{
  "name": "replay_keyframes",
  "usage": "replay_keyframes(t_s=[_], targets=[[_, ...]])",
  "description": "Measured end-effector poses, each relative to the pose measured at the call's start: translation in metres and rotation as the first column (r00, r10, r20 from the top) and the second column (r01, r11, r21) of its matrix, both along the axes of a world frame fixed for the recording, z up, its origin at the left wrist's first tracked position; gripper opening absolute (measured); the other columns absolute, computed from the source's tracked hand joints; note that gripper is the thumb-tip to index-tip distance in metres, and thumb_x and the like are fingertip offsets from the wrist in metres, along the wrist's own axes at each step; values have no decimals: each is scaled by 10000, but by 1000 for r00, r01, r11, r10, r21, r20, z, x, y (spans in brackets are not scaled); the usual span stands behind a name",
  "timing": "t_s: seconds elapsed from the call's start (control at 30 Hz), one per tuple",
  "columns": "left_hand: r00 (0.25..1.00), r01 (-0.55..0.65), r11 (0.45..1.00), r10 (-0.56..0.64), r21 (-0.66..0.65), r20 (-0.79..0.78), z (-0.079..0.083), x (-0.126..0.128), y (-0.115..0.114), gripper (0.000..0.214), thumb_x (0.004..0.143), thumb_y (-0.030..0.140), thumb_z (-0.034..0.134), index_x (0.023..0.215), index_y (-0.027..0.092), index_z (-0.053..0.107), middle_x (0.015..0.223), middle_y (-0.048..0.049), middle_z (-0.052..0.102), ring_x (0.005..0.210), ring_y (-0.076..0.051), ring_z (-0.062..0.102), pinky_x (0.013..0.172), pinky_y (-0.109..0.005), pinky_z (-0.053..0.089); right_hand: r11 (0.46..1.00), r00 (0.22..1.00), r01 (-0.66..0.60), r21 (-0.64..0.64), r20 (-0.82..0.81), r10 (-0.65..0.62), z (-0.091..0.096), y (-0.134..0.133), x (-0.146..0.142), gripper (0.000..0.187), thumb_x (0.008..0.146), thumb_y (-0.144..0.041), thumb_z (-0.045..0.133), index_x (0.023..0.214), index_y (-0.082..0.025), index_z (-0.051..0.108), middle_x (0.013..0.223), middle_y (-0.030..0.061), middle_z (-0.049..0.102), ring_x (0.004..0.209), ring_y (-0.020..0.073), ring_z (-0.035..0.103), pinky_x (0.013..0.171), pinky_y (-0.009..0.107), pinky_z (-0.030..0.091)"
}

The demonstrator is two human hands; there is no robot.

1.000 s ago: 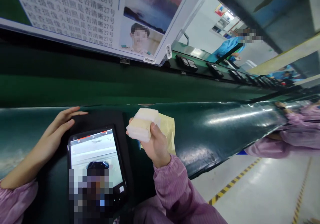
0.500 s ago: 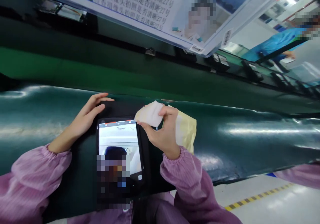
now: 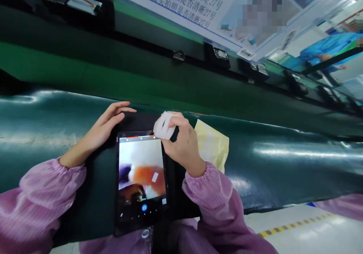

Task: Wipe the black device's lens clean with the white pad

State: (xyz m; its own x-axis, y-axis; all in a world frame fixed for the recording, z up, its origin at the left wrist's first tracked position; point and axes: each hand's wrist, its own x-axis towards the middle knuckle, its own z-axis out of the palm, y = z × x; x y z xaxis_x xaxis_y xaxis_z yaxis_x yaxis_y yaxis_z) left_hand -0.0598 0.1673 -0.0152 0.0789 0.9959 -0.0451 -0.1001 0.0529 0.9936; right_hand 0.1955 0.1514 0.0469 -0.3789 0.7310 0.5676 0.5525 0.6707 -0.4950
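Observation:
A black tablet [image 3: 141, 182] lies on a dark mat on the green conveyor belt [image 3: 283, 159], its screen lit with a camera picture. My right hand [image 3: 183, 146] is closed on a folded white wipe [image 3: 164, 125] and presses it against the tablet's top right corner. My left hand [image 3: 106, 127] rests open at the tablet's top left, fingers stretched flat on the mat. A yellow paper sheet [image 3: 211, 144] lies just right of my right hand.
A hanging printed sheet with text [image 3: 184, 0] is overhead. Black devices [image 3: 295, 84] sit along the far belt. A person in a blue coat [image 3: 326, 50] stands far right. A purple sleeve [image 3: 340, 208] shows at the right edge, above a floor with yellow-black tape [image 3: 297, 223].
My right hand brought the white wipe down from the air onto the tablet's top edge and bunched it. The screen picture changed. My left hand stayed put.

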Motion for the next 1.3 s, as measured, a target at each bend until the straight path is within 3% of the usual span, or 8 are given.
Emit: replay_keyframes(t_s=[0.6, 0.97, 1.07, 1.3], targets=[[999, 3, 1000, -3, -7, -44, 1, -2, -1, 463, 916, 532, 695, 1303, 282, 658, 1267, -40, 740, 1225, -236, 656, 1048, -336, 484, 999, 1000, 8, -38, 10, -8, -1, -1, 2, 450, 801, 24, 502, 1123, -278, 414, 1178, 63, 604, 1088, 273, 655, 816, 383, 530], [998, -12, 999, 9, -43, -62, 3, -4, -5, 451, 919, 531, 697, 1317, 321, 669, 1329, -45, 714, 1302, -314, 605, 1157, -493, 401, 999, 1000, 8, -35, 26, -7, -1, -2, 3, 473, 774, 46, 487, 1126, -262, 417, 1170, 50, 587, 1000, 231, 635, 821, 350, 511], [999, -22, 999, 20, -41, -43, 2, -5, -6, 456, 919, 498, 697, 1325, 294, 670, 1324, -53, 715, 1273, -299, 624, 1136, -459, 428, 1000, 1000, -11, -11, 26, 11, -1, -2, 2, 478, 759, 73, 455, 1108, -253, 421, 1142, 41, 583, 1000, 220, 627, 835, 335, 500], [997, -74, 997, 74, -3, -21, 9, -1, -7, 461, 900, 461, 708, 1302, 237, 685, 1230, -55, 757, 1086, -220, 694, 910, -297, 530, 1000, 999, -27, 10, 35, 26, -2, -4, 1, 438, 820, 94, 417, 1107, -237, 421, 1160, 31, 567, 930, 199, 572, 850, 326, 464]])
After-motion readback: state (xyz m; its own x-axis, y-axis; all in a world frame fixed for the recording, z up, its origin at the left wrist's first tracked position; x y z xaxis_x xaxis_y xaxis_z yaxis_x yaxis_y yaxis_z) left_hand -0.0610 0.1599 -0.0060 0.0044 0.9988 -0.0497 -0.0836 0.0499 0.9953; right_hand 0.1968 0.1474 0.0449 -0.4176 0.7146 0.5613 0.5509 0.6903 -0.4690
